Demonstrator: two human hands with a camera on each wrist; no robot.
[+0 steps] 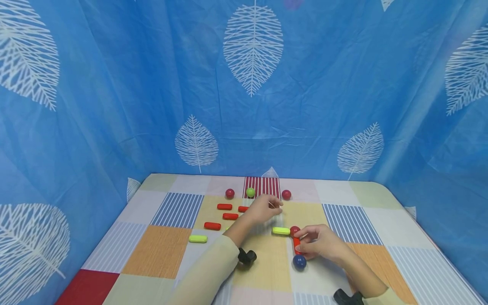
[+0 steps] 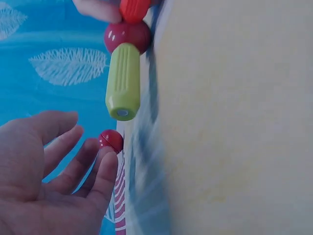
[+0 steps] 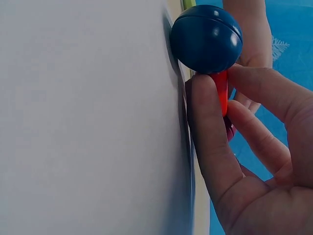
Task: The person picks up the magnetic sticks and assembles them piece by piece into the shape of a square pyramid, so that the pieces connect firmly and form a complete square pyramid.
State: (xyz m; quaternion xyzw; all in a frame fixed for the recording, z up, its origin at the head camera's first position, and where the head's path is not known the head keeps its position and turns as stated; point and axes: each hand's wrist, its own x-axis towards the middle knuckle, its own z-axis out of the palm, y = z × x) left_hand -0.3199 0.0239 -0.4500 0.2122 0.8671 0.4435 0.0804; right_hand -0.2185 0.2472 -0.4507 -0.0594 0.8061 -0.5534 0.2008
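Note:
My right hand point(image 1: 322, 243) pinches a red magnetic rod point(image 1: 297, 245) between thumb and fingers. A blue ball point(image 1: 299, 262) touches the rod's near end and a dark red ball point(image 1: 295, 231) its far end. From that red ball a yellow-green rod point(image 1: 281, 231) points left; in the left wrist view its free end shows a silvery spot. In the right wrist view, the blue ball point(image 3: 206, 39) stands close to the camera, partly over the red rod point(image 3: 222, 93). My left hand point(image 1: 265, 208) hovers with loosely bent fingers, holding nothing, beyond and left of the yellow-green rod.
Two red balls point(image 1: 230, 193) point(image 1: 286, 195) and a green ball point(image 1: 250, 192) lie at the back of the patchwork-covered table point(image 1: 160, 250). Several red rods point(image 1: 212, 226) and a yellow-green rod point(image 1: 198, 239) lie left; my left arm hides part of that group. Blue curtains point(image 1: 305, 106) surround the table.

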